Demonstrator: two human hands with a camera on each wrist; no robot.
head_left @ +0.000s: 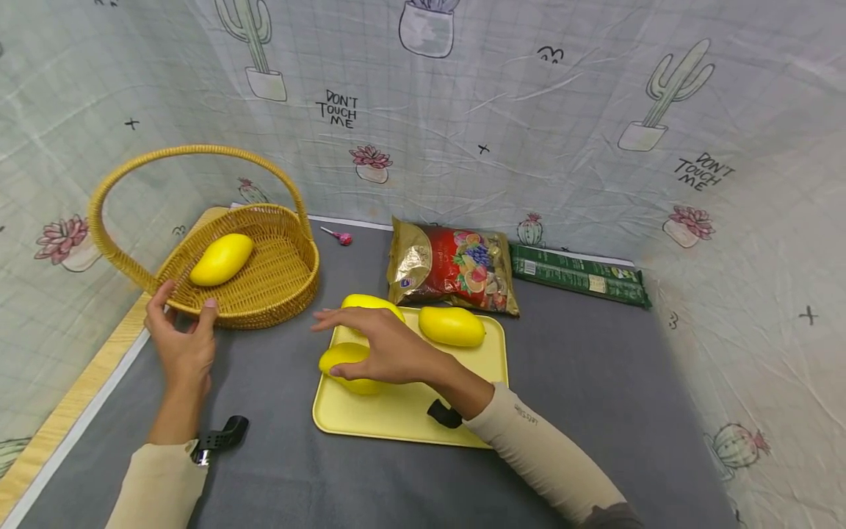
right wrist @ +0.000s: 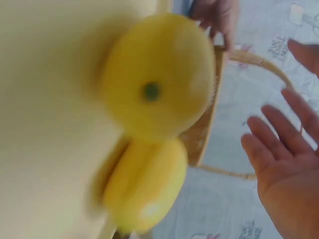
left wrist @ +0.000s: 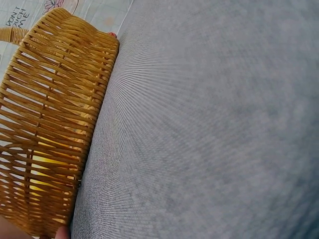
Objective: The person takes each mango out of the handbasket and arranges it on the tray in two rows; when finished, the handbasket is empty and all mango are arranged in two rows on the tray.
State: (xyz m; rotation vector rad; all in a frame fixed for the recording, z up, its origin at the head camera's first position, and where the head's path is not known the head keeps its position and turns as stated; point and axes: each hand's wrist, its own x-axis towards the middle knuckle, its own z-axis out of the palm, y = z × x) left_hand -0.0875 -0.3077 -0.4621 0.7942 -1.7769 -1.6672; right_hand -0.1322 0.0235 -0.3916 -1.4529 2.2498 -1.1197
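Note:
My left hand [head_left: 181, 345] holds the near-left rim of the wicker basket [head_left: 264, 316], thumb and fingers at the edge. Inside the basket lies one yellow mango [head_left: 222, 259], which shows through the weave in the left wrist view. Above the pale yellow tray [head_left: 410, 422], my right hand [head_left: 390, 345] is spread open, fingers apart and holding nothing. Under it sit a near mango [head_left: 353, 371] and a partly covered mango [head_left: 370, 301] behind. Both appear beside the spread palm in the right wrist view. A third mango [head_left: 452, 326] rests at the tray's back right.
Behind the tray stands a red and gold candy bag [head_left: 456, 264], with a long green packet [head_left: 581, 275] to its right. A lollipop [head_left: 338, 236] lies right of the basket. Printed cloth [head_left: 463, 110] hangs behind the grey table [head_left: 595, 382].

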